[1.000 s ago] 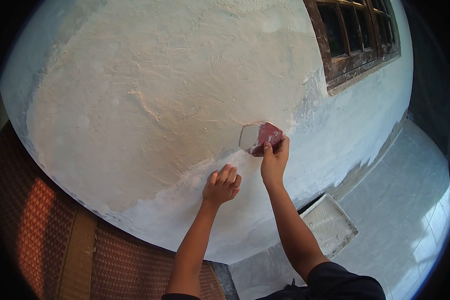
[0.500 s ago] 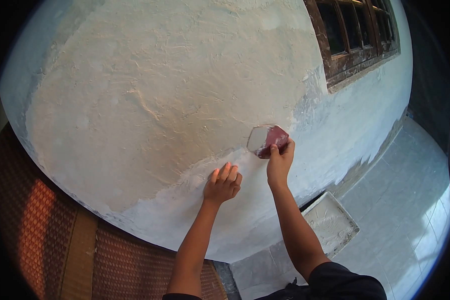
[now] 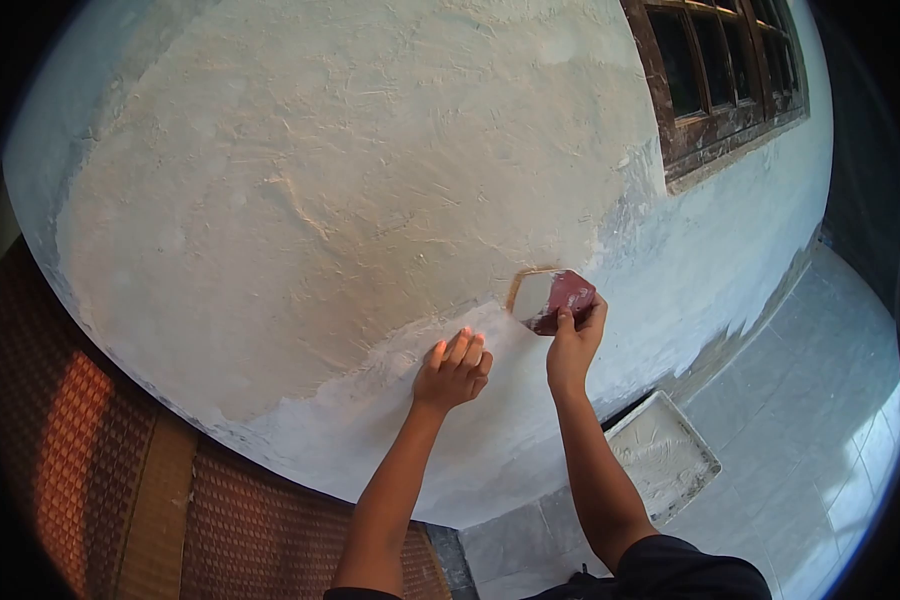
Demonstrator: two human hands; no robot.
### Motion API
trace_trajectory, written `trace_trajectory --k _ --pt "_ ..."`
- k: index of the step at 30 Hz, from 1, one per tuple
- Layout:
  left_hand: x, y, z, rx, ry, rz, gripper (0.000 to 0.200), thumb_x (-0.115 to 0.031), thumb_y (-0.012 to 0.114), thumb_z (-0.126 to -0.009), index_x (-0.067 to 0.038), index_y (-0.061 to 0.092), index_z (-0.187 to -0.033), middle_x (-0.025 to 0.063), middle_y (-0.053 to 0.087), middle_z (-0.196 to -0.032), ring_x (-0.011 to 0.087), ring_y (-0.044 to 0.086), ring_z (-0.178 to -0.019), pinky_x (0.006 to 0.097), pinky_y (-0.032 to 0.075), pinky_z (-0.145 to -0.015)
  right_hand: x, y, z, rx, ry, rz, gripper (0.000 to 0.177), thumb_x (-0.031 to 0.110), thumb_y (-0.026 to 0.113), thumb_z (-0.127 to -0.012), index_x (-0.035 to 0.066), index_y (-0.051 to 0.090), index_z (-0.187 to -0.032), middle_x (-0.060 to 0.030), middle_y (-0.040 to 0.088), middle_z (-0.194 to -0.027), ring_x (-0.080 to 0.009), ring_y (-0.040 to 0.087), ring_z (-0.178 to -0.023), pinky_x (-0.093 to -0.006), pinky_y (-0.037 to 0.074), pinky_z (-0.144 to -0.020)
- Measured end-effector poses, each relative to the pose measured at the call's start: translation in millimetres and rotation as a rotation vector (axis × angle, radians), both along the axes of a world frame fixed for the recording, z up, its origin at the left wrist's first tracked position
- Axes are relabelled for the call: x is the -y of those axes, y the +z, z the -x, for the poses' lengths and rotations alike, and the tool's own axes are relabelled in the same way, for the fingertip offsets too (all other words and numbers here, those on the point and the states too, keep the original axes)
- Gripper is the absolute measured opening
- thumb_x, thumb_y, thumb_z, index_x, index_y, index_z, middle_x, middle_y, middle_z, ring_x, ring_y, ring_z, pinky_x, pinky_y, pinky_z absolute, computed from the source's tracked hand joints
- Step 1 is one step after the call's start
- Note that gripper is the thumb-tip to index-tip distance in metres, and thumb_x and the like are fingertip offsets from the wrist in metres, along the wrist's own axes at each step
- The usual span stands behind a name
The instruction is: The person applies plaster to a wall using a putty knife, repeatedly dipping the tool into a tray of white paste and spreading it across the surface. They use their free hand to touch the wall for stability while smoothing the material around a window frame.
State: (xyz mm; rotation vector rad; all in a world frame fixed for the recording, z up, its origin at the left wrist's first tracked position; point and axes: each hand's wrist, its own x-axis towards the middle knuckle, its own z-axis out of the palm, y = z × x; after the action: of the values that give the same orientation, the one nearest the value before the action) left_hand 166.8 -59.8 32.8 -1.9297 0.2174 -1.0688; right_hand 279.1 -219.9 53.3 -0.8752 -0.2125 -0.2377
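My right hand (image 3: 575, 350) grips a dark red putty scraper (image 3: 574, 292) by its right side, thumb on the near face. Pale putty coats the scraper's left part, and its left edge is at the wall (image 3: 370, 180), where rough, ridged plaster meets a smoother white band. To its left and slightly lower, my left hand (image 3: 454, 370) rests with its fingertips on the white band, fingers a little apart and holding nothing.
A wooden-framed window (image 3: 715, 95) is set in the wall at upper right. On the grey tiled floor (image 3: 750, 460) stands a shallow tray (image 3: 708, 455) smeared with putty, beside my right forearm. Brown woven matting (image 3: 260, 530) lies at lower left.
My right hand and the scraper have shifted slightly down and to the right. My left hand keeps its place on the wall; the view itself has moved a little.
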Motion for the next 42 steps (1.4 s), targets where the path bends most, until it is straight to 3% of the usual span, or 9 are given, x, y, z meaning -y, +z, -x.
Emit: trace_trajectory --k 5,9,13,19,23,25,32,36,42 --pt "1.4 1.9 1.5 0.027 0.008 -0.024 0.022 -0.031 0.045 -0.087 -0.022 0.045 -0.107 -0.0017 0.048 -0.122 0.017 0.046 -0.121 0.0419 0.031 -0.101 -6.8 -8.5 -10.3 0.014 -0.035 0.12 0.033 -0.006 0.048 -0.086 -0.003 0.047 -0.119 -0.0122 0.057 -0.107 -0.0189 0.056 -0.097 -0.0298 0.044 -0.087" --pt "-1.3 -0.4 0.0 0.009 -0.001 -0.012 0.023 -0.031 0.045 -0.086 -0.022 0.045 -0.108 -0.0015 0.047 -0.123 0.0166 0.046 -0.121 0.0423 0.031 -0.101 7.2 -5.5 -2.2 -0.061 0.068 -0.079 0.032 -0.005 0.048 -0.087 -0.003 0.046 -0.118 -0.0113 0.055 -0.107 -0.016 0.054 -0.097 -0.0276 0.044 -0.086" --pt "3.6 1.2 4.1 0.003 0.043 -0.005 0.023 -0.032 0.043 -0.087 -0.021 0.042 -0.107 -0.0026 0.045 -0.124 0.0145 0.043 -0.123 0.0408 0.027 -0.105 -6.5 18.6 12.1 0.132 0.087 0.012 0.034 -0.004 0.05 -0.086 -0.003 0.046 -0.12 -0.012 0.057 -0.106 -0.0173 0.054 -0.099 -0.0286 0.043 -0.088" --pt "1.0 2.0 1.4 0.017 0.03 -0.011 0.024 -0.033 0.041 -0.088 -0.02 0.039 -0.108 -0.0031 0.044 -0.124 0.0132 0.041 -0.125 0.0396 0.023 -0.107 6.4 -26.0 -14.2 -0.192 -0.034 -0.066 0.03 -0.005 0.049 -0.086 -0.003 0.047 -0.116 -0.0114 0.054 -0.108 -0.0178 0.053 -0.099 -0.029 0.041 -0.091" --pt "4.3 3.7 3.4 -0.005 0.053 -0.004 0.026 -0.034 0.044 -0.086 -0.02 0.038 -0.108 -0.0033 0.044 -0.122 0.0132 0.04 -0.126 0.0401 0.023 -0.107 -0.1 -11.2 -2.6 0.016 0.019 -0.082 0.031 -0.005 0.05 -0.087 -0.002 0.046 -0.118 -0.0115 0.054 -0.109 -0.0168 0.053 -0.099 -0.0288 0.042 -0.09" --pt "3.5 3.7 2.3 0.006 0.049 -0.011 0.026 -0.034 0.043 -0.086 -0.021 0.038 -0.108 -0.0033 0.045 -0.121 0.0131 0.039 -0.126 0.0402 0.023 -0.107 -0.5 -1.8 0.2 0.064 -0.043 0.078 0.032 -0.005 0.05 -0.087 -0.002 0.045 -0.119 -0.0112 0.054 -0.109 -0.0163 0.053 -0.1 -0.0287 0.042 -0.089" --pt "-0.3 -0.3 1.6 -0.008 0.022 -0.001 0.024 -0.03 0.045 -0.085 -0.023 0.043 -0.108 -0.002 0.045 -0.122 0.016 0.042 -0.124 0.0412 0.029 -0.102 9.3 -24.3 -7.0 -0.051 -0.002 -0.131 0.031 -0.005 0.049 -0.086 -0.002 0.047 -0.117 -0.0113 0.055 -0.107 -0.0168 0.054 -0.096 -0.029 0.042 -0.089" --pt "-0.3 -1.8 2.0 0.006 0.023 0.002 0.025 -0.03 0.045 -0.085 -0.023 0.042 -0.108 -0.0022 0.044 -0.124 0.0159 0.041 -0.124 0.0413 0.029 -0.102 -1.0 -20.3 -11.4 0.028 -0.026 0.074 0.03 -0.004 0.049 -0.087 -0.002 0.047 -0.116 -0.0111 0.054 -0.106 -0.0174 0.054 -0.095 -0.0291 0.043 -0.088" --pt "0.8 -0.7 0.7 -0.003 0.032 0.0 0.024 -0.03 0.046 -0.084 -0.023 0.041 -0.106 -0.0024 0.044 -0.124 0.0158 0.042 -0.123 0.0405 0.029 -0.102 5.2 -32.0 -12.7 -0.012 -0.002 -0.03 0.035 -0.005 0.051 -0.086 -0.003 0.045 -0.12 -0.0119 0.055 -0.108 -0.0174 0.054 -0.099 -0.0293 0.042 -0.09"
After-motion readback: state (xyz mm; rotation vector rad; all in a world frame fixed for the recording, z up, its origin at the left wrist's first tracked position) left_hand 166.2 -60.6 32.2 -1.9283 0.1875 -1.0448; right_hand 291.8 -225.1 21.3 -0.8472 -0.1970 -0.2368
